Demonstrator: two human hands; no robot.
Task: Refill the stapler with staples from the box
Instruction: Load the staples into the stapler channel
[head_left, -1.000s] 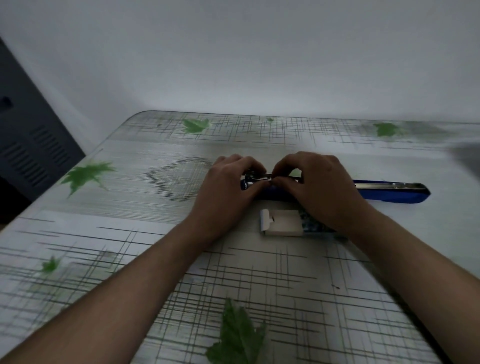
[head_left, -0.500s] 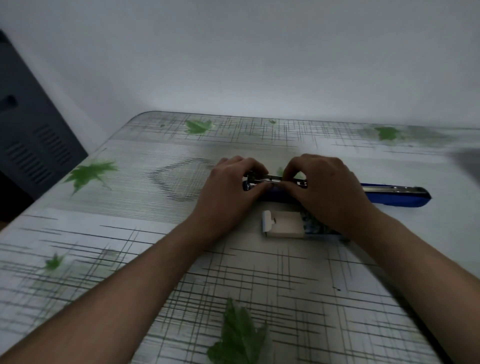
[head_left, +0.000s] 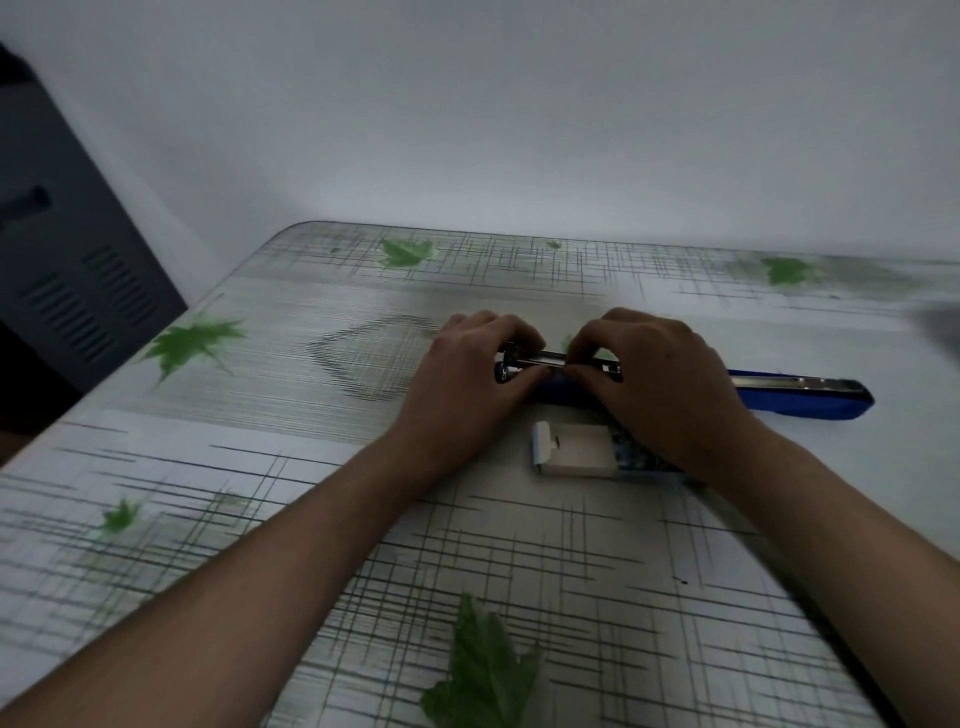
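Observation:
A blue stapler (head_left: 800, 397) lies opened flat across the table, its top arm stretching out to the right. My left hand (head_left: 467, 384) grips the left end of its metal staple channel (head_left: 540, 357). My right hand (head_left: 660, 379) pinches the channel just to the right of that, fingertips down on the metal. Whether a strip of staples sits under my fingers is hidden. The small white staple box (head_left: 571, 456) lies open on the table just in front of the stapler, partly under my right wrist.
The table (head_left: 260, 467) has a glass top printed with grey cross-hatching and green leaves. A white wall runs behind it. A dark grey cabinet (head_left: 62, 280) with vent slots stands off the table's left edge.
My right hand's fingers have slid a little to the right along the metal channel. My left hand has kept its grip on the left end.

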